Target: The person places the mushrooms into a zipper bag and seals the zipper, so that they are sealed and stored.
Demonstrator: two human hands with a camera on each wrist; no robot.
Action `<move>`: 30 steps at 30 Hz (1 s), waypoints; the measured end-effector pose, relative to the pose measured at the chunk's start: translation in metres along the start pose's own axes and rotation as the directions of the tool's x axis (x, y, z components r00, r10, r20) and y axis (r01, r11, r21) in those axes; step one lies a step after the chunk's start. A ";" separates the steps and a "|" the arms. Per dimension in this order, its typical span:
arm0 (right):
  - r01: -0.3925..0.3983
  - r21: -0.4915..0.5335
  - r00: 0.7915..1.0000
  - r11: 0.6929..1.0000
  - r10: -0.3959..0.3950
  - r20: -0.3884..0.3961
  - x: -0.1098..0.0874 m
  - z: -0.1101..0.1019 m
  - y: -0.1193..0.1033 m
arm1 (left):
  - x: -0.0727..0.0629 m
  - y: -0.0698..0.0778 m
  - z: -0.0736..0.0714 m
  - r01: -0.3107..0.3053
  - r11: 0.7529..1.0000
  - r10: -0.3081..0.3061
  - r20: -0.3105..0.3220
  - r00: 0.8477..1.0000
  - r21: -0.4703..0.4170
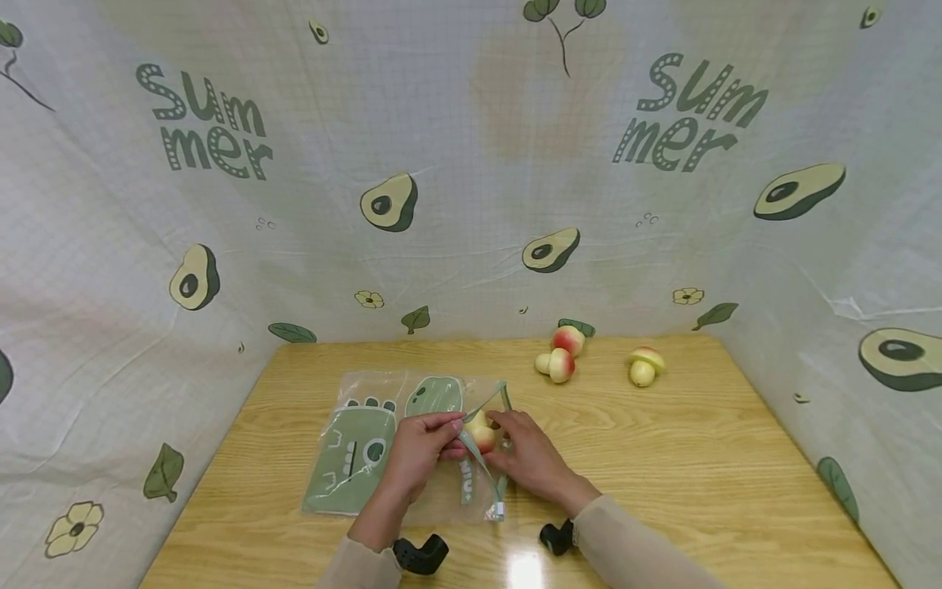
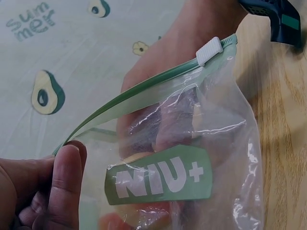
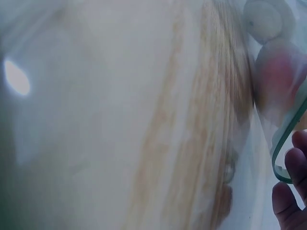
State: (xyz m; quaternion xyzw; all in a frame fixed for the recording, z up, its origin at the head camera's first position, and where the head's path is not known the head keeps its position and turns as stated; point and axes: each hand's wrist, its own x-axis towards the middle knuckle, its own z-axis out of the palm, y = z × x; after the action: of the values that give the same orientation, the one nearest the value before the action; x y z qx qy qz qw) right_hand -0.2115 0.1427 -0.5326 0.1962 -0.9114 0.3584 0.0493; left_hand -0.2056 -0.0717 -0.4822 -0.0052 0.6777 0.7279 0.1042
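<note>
Left hand (image 1: 423,442): pinches bag mouth (image 2: 144,86)
Right hand (image 1: 531,454): nearer mushroom (image 1: 482,435), grip unclear
Mushroom: between hands
Bag mouth: faces right table edge (image 1: 795,458)

The head view's bottom edge crops both sleeves (image 1: 636,544); the left wrist view's crops the left hand (image 2: 29,182). A label (image 2: 158,175) partly hides the toy mushroom (image 2: 136,214).
</note>
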 end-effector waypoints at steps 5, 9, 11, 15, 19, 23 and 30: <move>-0.023 0.014 1.000 1.000 0.023 0.000 0.000 -0.001 0.001 | -0.001 0.000 -0.001 -0.008 1.000 0.008 -0.001 1.000 0.004; -0.028 0.011 1.000 1.000 0.028 -0.008 -0.001 -0.002 0.003 | -0.001 0.000 -0.001 -0.011 1.000 0.011 -0.004 1.000 0.006; -0.024 0.010 1.000 1.000 0.024 -0.019 -0.001 -0.003 0.003 | -0.001 0.000 -0.001 -0.011 1.000 0.011 -0.005 1.000 0.009; -0.009 0.011 0.999 1.000 0.009 -0.041 -0.002 -0.006 0.005 | 0.000 0.000 -0.001 -0.009 1.000 0.009 -0.007 1.000 0.010; 0.009 0.014 0.998 1.000 -0.008 -0.058 -0.003 -0.010 0.007 | -0.001 0.001 -0.001 -0.008 1.000 0.008 -0.009 1.000 0.008; 0.005 0.040 0.997 0.999 -0.002 -0.073 -0.004 -0.018 0.010 | 0.000 0.001 -0.001 -0.009 1.000 0.009 -0.007 1.000 -0.004; 0.031 0.028 0.990 0.999 -0.027 -0.136 -0.002 -0.039 0.022 | 0.000 0.001 -0.001 -0.011 1.000 0.011 -0.005 1.000 0.004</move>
State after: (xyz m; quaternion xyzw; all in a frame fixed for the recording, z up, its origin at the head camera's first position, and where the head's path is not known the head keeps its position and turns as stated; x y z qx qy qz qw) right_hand -0.2200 0.1843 -0.5179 0.1854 -0.8975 0.3838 0.1134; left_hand -0.2062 -0.0730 -0.4815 -0.0030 0.6792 0.7273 0.0986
